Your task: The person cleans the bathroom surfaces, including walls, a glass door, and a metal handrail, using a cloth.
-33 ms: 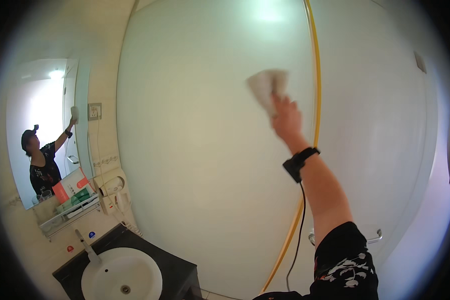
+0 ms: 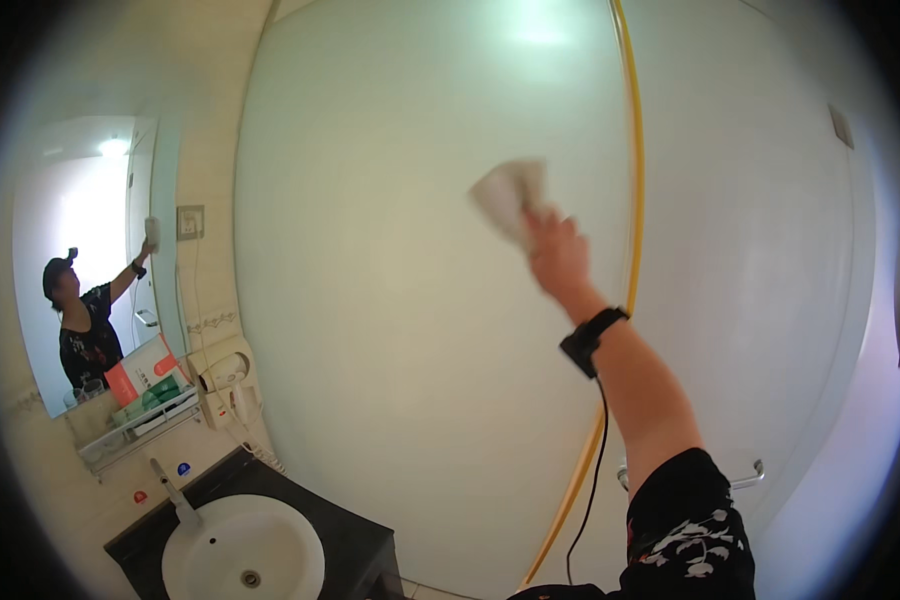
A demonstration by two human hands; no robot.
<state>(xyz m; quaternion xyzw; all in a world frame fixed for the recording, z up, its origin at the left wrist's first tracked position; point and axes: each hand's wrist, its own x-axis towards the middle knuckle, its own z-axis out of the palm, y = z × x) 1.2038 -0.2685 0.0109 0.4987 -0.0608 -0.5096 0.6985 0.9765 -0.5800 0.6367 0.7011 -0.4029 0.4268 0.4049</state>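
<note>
My right hand point(image 2: 560, 255) is raised high and grips a crumpled white cloth point(image 2: 508, 198), pressing it against a large pale glass panel point(image 2: 390, 300). A black band point(image 2: 592, 340) is on that wrist, and the black patterned sleeve comes up from the lower edge. A yellow hose point(image 2: 632, 200) runs down the panel just right of the hand. My left hand is out of the picture.
On the left wall hangs a mirror point(image 2: 80, 260) reflecting a person with one arm raised. Below it are a shelf with boxes point(image 2: 140, 390), a wall hair dryer point(image 2: 225, 375) and a white basin point(image 2: 242, 560) in a black counter. A metal handle point(image 2: 745, 475) sits lower right.
My right hand and the cloth have slid slightly left and down on the panel.
</note>
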